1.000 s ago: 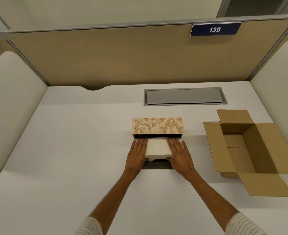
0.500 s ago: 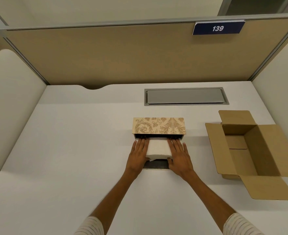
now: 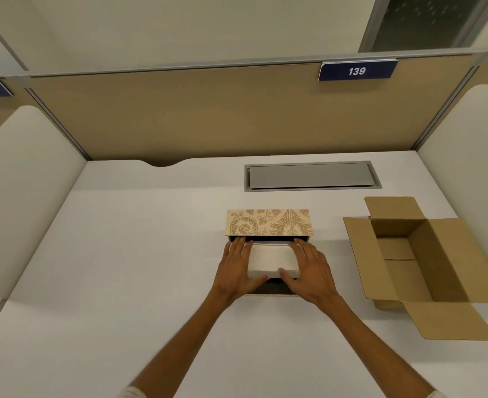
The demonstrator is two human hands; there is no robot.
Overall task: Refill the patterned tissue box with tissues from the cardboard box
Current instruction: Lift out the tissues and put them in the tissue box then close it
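Note:
The patterned tissue box (image 3: 269, 222) stands open in the middle of the desk, its beige floral lid raised at the far side. A white stack of tissues (image 3: 271, 258) rests in its dark tray. My left hand (image 3: 235, 268) grips the stack's left end and my right hand (image 3: 313, 271) grips its right end, thumbs at the near edge. The cardboard box (image 3: 426, 259) sits to the right with its flaps spread, and its inside looks empty.
A grey cable hatch (image 3: 311, 176) is set into the desk behind the tissue box. Tan partition panels (image 3: 222, 116) and cream side screens close off the back and both sides. A number plate reading 139 (image 3: 357, 71) hangs on the back panel.
My hands stay on the tissue stack, with both thumbs now curled around its near edge. The view has tilted slightly; the boxes have not moved.

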